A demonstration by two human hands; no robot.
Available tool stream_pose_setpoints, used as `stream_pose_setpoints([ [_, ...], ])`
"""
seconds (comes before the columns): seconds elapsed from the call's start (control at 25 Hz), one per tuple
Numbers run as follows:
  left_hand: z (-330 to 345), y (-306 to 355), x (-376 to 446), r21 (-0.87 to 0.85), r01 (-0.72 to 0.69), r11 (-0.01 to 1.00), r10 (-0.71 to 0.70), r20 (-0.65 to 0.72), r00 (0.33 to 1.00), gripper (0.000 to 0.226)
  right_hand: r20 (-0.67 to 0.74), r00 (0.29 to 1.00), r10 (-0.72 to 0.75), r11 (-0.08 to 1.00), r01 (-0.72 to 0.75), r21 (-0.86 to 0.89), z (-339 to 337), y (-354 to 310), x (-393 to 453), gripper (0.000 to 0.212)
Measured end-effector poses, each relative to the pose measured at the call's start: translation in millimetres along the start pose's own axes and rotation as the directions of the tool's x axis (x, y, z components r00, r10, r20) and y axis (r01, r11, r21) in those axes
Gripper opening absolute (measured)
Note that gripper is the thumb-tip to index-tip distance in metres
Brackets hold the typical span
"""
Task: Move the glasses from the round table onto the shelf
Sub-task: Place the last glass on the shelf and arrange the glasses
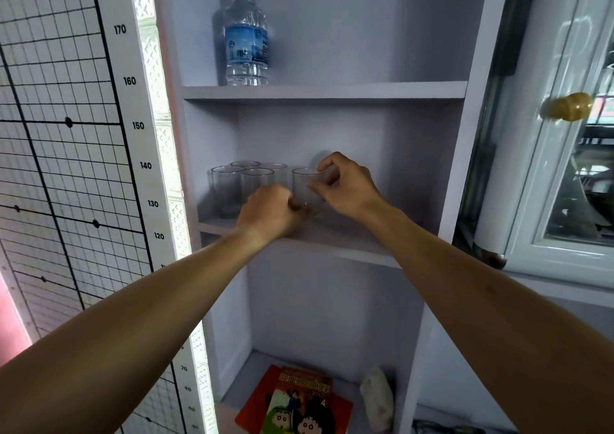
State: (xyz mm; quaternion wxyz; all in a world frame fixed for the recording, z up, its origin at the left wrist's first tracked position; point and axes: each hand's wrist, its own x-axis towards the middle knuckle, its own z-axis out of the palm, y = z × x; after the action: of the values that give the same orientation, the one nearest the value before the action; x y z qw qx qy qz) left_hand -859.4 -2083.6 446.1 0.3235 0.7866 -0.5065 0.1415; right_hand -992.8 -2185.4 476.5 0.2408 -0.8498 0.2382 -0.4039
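A clear glass point(305, 184) stands on the middle shelf point(349, 246) of a pale cabinet. My right hand point(345, 189) pinches its rim and right side. At the base of that glass my left hand point(270, 212) has its fingers curled around the lower left side. Several more clear glasses point(244, 181) stand grouped at the shelf's left, just left of the held one. The round table is out of view.
A water bottle point(246, 34) stands on the upper shelf. Comic books point(292, 403) and a white bundle point(377, 397) lie on the bottom shelf. A height chart point(99, 134) is on the left, a glass door with a brass knob point(568, 106) on the right.
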Motion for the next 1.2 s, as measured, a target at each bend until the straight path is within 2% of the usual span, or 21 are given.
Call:
stream_pose_setpoints([
  [0.24,2,1,-1,-0.004,-0.037,0.999,0.038,0.062,0.997,0.041,0.006,1.0,0.022,1.0,-0.022,-0.002,11,-2,-2,0.036],
  [0.4,5,-1,1,-0.003,-0.064,0.998,0.064,0.09,0.994,0.024,-0.027,0.999,0.016,0.999,-0.017,-0.041,17,-1,1,0.03],
  [0.64,8,-5,2,-0.027,-0.069,0.997,0.071,0.102,0.992,0.029,-0.037,0.998,0.052,0.997,-0.054,-0.059,21,0,5,0.022],
  [0.76,3,-10,1,-0.066,-0.15,0.986,0.157,0.107,0.982,0.037,-0.115,0.993,0.029,0.997,-0.038,-0.07,26,-5,5,0.017],
  [0.84,-6,-17,-2,-0.118,-0.232,0.966,0.244,0.106,0.964,0.042,-0.173,0.985,-0.018,0.998,0.007,-0.06,32,-11,5,0.016],
  [0.96,-24,-35,-10,-0.155,-0.259,0.953,0.278,0.11,0.954,0.045,-0.187,0.976,-0.112,0.994,0.109,-0.024,39,-22,5,0.016],
  [1.12,-34,-69,-22,-0.142,-0.221,0.965,0.219,-0.029,0.975,0.04,-0.086,0.974,-0.21,0.977,0.206,-0.05,53,-37,0,0.017],
  [1.2,-36,-79,-27,-0.166,-0.19,0.968,0.172,-0.117,0.978,0.031,-0.05,0.977,-0.206,0.977,0.202,-0.068,59,-41,-1,0.019],
])
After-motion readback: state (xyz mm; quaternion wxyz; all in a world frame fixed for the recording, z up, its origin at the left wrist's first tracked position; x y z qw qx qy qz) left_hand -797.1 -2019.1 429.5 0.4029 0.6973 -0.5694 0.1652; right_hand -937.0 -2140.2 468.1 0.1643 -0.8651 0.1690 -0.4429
